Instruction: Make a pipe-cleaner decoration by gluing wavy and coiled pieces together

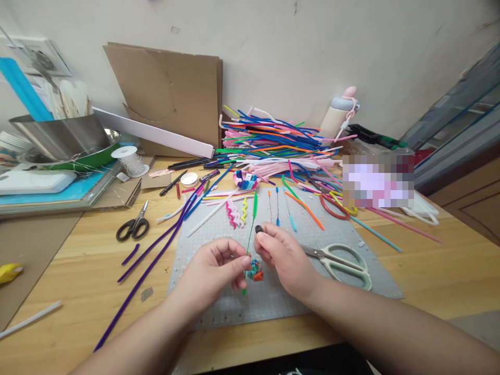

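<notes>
- The green pipe cleaner (255, 207), its stem thin between fuzzy ends, stands nearly upright in the left hand (214, 268), pinched between thumb and fingertips.
- The right hand (287, 260), just beside it, is curled closed, with a small black piece (258, 228) gripped at thumb and forefinger.
- Between the two hands sits a small multicoloured bundle (255, 272); whether it is held or lying down, I cannot tell.
- Beneath both hands spreads the grey mat (273, 307) on the wooden table (78, 250).
- Just beyond the left hand are pink and yellow curled strips (233, 214); beyond the right hand, a short blue-tipped piece (277, 208).
- To the right hand's right lie pale-handled scissors (346, 263).
- Left of the left hand are long purple pipe cleaners (156, 245), then black-handled scissors (133, 227).
- Farther beyond both hands is a heap of coloured pipe cleaners (277, 140).
</notes>
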The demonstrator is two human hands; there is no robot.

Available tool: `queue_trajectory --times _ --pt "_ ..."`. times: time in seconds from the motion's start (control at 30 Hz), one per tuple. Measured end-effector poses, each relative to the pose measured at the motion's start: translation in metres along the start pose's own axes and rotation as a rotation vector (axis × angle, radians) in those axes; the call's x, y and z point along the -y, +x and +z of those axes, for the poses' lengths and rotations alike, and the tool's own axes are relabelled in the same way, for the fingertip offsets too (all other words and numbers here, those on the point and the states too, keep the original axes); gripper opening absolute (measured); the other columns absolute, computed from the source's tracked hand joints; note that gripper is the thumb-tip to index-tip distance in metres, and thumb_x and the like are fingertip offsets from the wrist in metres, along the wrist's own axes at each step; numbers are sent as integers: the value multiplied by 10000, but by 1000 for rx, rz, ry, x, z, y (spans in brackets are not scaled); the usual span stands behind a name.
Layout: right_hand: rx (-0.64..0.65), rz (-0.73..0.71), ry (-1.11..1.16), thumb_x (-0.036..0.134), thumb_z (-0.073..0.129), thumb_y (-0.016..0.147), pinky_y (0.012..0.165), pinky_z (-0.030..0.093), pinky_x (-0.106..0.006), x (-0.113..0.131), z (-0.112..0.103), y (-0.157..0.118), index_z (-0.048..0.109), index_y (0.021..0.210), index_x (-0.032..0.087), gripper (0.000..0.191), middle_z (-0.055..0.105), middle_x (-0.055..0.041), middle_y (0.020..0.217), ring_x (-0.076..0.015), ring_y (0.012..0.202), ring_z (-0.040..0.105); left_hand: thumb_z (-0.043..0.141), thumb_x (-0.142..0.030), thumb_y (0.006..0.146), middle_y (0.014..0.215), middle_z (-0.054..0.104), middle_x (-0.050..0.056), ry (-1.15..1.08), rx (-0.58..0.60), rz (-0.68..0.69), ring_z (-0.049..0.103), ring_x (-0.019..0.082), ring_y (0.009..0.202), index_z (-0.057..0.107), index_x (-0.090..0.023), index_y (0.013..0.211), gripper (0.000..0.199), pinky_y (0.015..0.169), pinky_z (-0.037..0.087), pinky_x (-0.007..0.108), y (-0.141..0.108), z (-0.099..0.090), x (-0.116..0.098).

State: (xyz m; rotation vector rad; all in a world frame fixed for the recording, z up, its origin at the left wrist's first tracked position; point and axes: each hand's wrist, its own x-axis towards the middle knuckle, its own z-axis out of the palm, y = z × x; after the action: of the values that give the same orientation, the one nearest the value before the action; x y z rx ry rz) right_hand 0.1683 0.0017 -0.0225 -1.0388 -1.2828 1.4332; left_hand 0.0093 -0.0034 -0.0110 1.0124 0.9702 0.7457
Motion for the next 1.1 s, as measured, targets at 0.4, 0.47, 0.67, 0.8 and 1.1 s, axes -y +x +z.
queue_trajectory --times 0.4,0.47,0.67,0.8,1.1 --pt "2 38 63 472 493 848 452 215 -241 -1 -1 1 395 631 201 360 345 73 542 -82 481 265 753 -337 682 542 604 -44 -13 17 -15 561 74 441 550 -147 736 283 467 446 188 0 1 -1" --pt "4 36 63 454 488 847 453 218 -241 -1 -1 1 391 629 201 348 347 72 540 -82 482 270 745 -334 692 533 601 -46 -9 27 -12 561 75 440 550 -149 735 273 468 445 188 0 1 -1" --pt "20 20 34 427 462 857 445 212 -243 1 -1 2 382 622 203 335 340 66 544 -83 485 273 741 -336 698 541 600 -42 -5 28 -17 561 82 442 546 -154 734 269 462 440 198 -1 1 -1" --pt "32 6 31 401 451 870 440 212 -239 0 -2 0 394 632 199 317 338 64 552 -82 483 266 744 -344 692 541 599 -40 -1 26 -19 557 84 442 546 -154 734 277 467 438 204 -1 1 -1" --pt "17 25 104 420 458 862 441 202 -235 -1 -2 0 409 636 194 323 341 70 540 -76 475 265 737 -337 704 548 602 -42 1 28 -16 557 77 445 548 -149 741 269 473 436 197 -2 1 -2"
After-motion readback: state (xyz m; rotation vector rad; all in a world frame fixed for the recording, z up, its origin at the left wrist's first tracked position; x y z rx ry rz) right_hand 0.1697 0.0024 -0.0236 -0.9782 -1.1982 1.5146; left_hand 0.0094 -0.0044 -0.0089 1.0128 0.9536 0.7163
